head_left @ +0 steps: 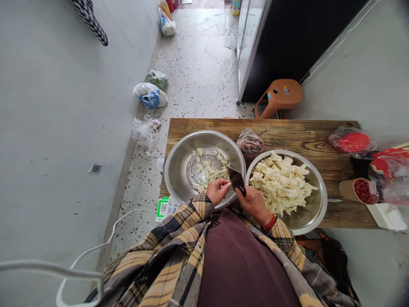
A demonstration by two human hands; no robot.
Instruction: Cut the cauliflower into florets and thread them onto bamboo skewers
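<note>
Over the near rim of a wide steel basin [174,179], my left hand [217,191] pinches a small pale vegetable piece [226,185], probably a stem. My right hand [254,204] grips a dark-bladed cleaver [235,179], its blade tilted beside that piece. Pale chopped bits [207,168] lie scattered on the basin's bottom. To the right stands a second steel bowl [320,211], heaped with cauliflower florets [281,183]. My right wrist is close to this bowl's left side. The cleaver's handle is mostly hidden in my fingers.
Both vessels stand on a wooden table [306,132]. Behind them lies a crumpled patterned cloth bundle [250,144]. At right are a paper cup [358,190] of red bits and a plastic-wrapped red item [353,141]. An orange stool [281,96] stands beyond; bags [151,95] line the left wall.
</note>
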